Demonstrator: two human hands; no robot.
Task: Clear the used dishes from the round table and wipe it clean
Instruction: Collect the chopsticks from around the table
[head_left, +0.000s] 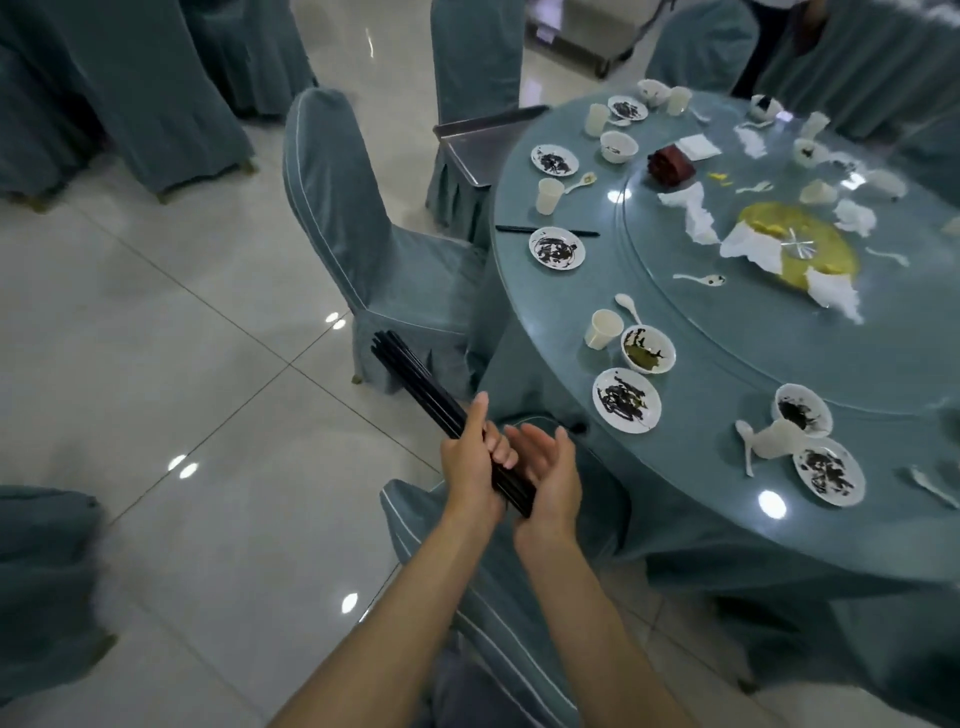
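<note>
Risk of a drop: chopsticks bunched loosely and fanned at the far end, liable to slide out onto the floor if squeezed unevenly or tipped point-down. Risk too of overlooking the stray pair lying beside a plate on the table, well apart from both hands. Gripped near the close end by the left hand, fingers curled round; butted at that end against the right hand, palm flat, fingers straight, pinching nothing. Held off the table, just left of its edge, above a chair. Bowls and cups left on the table, near on the right, untouched.
</note>
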